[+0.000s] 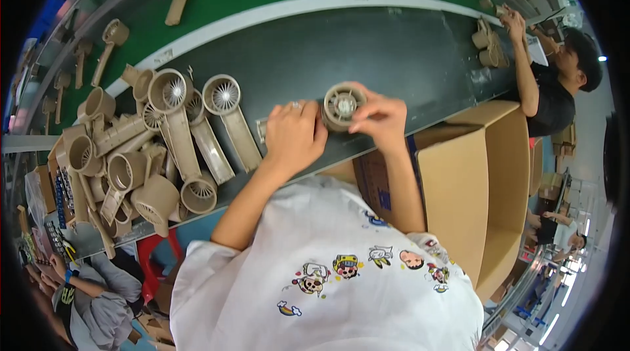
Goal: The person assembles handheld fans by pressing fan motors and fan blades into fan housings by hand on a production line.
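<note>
Shirt (328,298) nearest; left hand (295,136), fingers apparently curled round the handle (262,130), should steady the casing (343,107) while the right hand (382,118), fingers gripping its side, works gently.

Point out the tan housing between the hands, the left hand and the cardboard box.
Tan housing (343,107): head view, its round end.
Left hand (293,133): head view, its back.
Cardboard box (454,200): head view, a broad panel.

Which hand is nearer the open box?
Right. The right hand is just beyond the box's near-left side, at the tan part; the left hand is farther left, across that part.
</note>
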Demonstrator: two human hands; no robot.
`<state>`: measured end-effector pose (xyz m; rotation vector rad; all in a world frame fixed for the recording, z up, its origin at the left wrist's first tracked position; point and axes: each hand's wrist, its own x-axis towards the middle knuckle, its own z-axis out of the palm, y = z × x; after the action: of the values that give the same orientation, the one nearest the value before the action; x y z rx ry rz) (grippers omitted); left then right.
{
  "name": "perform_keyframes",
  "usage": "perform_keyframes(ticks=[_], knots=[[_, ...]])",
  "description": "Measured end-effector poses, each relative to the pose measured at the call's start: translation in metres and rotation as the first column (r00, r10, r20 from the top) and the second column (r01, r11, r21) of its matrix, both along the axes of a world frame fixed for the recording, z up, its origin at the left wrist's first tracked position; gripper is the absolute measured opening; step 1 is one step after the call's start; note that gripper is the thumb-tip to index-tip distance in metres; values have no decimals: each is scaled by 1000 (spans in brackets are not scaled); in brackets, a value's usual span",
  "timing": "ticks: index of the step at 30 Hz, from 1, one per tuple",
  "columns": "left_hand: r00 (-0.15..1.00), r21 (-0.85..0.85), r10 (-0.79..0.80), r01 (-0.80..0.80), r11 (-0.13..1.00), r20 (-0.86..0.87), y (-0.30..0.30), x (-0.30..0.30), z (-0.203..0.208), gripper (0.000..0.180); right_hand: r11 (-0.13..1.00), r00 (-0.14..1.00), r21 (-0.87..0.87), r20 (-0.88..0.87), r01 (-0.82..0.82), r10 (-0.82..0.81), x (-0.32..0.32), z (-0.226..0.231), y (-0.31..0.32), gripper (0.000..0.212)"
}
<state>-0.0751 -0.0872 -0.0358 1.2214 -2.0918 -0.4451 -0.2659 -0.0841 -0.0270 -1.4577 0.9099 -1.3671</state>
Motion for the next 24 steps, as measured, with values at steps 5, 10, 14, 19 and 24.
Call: perform_keyframes(ticks=[5, 10, 14, 19, 24], knots=[[1000, -16, -15, 14, 1000, -14, -7, 0, -7, 8, 994, 986, 26, 133, -109, 104, -22, -25, -15, 22], [999, -28, -25, 24, 999, -32, -7, 0, -11, 8, 1000, 1000, 20, 23, 19, -19, -7, -8, -5, 25], [999, -21, -26, 25, 999, -32, -6, 1, -8, 10, 999, 999, -19, -16, -37, 37, -18, -20, -6, 24], [986, 1, 43, -43, 999, -163, -8, 10, -16, 10, 995, 989, -73, -138, -62, 51, -13, -26, -3, 22], [1000, -12, 26, -26, 1000, 2, -7, 24, -3, 10, 996, 994, -85, -105, -22, 13, -12, -34, 0, 19]])
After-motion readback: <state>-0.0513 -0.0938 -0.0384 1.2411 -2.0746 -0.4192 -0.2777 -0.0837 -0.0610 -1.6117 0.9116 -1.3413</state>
